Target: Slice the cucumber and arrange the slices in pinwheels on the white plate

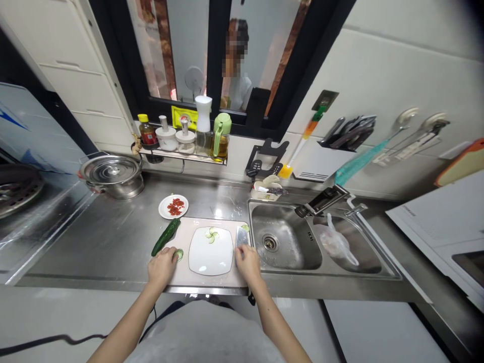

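Note:
A white cutting board (185, 275) lies on the steel counter. On it stands a white square plate (210, 254) bearing a small fan of cucumber slices (212, 234). At the board's left side, my left hand (162, 266) has its fingers closed at a cucumber slice (180, 254). A long piece of dark green cucumber (166, 237) rests just beyond that hand. Over on the right, my right hand (248, 263) is closed around the handle of a knife (242, 236), its blade flat on the board and pointing away. A cucumber end piece (245, 228) sits by the blade tip.
Behind the board is a small plate (162, 207) of chopped red pieces. A lidded steel pot (123, 184) stands at back left. To the right is a double sink (283, 257) with a faucet (321, 201) and a plastic bag (335, 239). A condiment shelf (189, 154) hangs behind.

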Motion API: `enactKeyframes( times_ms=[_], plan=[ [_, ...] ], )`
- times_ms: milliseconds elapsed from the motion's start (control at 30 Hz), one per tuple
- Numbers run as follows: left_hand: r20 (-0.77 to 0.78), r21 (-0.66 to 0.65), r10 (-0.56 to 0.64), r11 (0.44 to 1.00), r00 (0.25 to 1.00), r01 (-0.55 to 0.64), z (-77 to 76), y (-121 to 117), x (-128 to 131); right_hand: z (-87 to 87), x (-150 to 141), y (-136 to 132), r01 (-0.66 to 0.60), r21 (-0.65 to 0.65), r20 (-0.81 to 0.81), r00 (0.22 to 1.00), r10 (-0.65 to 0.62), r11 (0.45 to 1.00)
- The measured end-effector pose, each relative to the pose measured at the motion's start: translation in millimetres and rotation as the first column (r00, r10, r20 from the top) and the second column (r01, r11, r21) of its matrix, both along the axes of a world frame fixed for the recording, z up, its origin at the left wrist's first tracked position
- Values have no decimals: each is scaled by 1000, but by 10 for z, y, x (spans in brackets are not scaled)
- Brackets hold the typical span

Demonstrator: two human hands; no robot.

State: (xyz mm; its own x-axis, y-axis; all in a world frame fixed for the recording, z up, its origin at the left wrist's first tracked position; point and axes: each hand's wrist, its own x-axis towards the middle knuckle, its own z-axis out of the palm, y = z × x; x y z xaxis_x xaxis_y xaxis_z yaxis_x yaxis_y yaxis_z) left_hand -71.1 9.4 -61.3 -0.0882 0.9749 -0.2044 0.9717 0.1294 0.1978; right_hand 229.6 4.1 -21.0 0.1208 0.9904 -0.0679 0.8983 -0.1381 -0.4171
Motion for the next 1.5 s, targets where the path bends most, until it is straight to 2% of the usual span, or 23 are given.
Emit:
enactKeyframes(
  times_ms=[267, 500, 700, 833, 933, 1033, 1133, 1233, 1300, 1400, 1500],
  plan=[
    [70, 34, 24, 999, 997, -26, -73, 12, 6, -18, -107, -41, -64, 21, -42, 997, 65, 998],
    [191, 45, 58, 997, 980, -68, -111, 39, -13, -19, -106, -85, -101, 123, -78, 991, 111, 987],
    [94, 50, 32, 998, 995, -37, -30, 54, -40, -13, -131, -81, -110, 127, -113, 986, 124, 986],
    [52, 118, 1, 993, 999, -7, -40, 23, -46, -2, -159, -86, -122, 127, -130, 982, 138, 984],
    [102, 117, 22, 993, 995, -34, -59, 10, -61, 7, -173, -83, -117, 126, -140, 981, 135, 985],
    [228, 112, 76, 988, 971, -104, -65, 35, -86, 30, -199, -51, -118, 130, -169, 976, 139, 985],
    [430, 152, 83, 975, 899, -163, -37, 106, -89, 81, -268, 13, -129, 151, -232, 959, 162, 980],
    [631, 168, 70, 960, 772, -225, 56, 209, -30, 170, -396, 103, -150, 171, -325, 924, 199, 974],
    [743, 158, 46, 957, 668, -242, 159, 281, 44, 245, -506, 174, -173, 173, -397, 888, 230, 970],
    [861, 142, -21, 969, 508, -201, 357, 365, 178, 360, -671, 286, -199, 174, -509, 820, 261, 964],
    [904, 146, -71, 978, 421, -148, 561, 399, 290, 452, -796, 385, -221, 177, -603, 746, 283, 959]
  ],
)
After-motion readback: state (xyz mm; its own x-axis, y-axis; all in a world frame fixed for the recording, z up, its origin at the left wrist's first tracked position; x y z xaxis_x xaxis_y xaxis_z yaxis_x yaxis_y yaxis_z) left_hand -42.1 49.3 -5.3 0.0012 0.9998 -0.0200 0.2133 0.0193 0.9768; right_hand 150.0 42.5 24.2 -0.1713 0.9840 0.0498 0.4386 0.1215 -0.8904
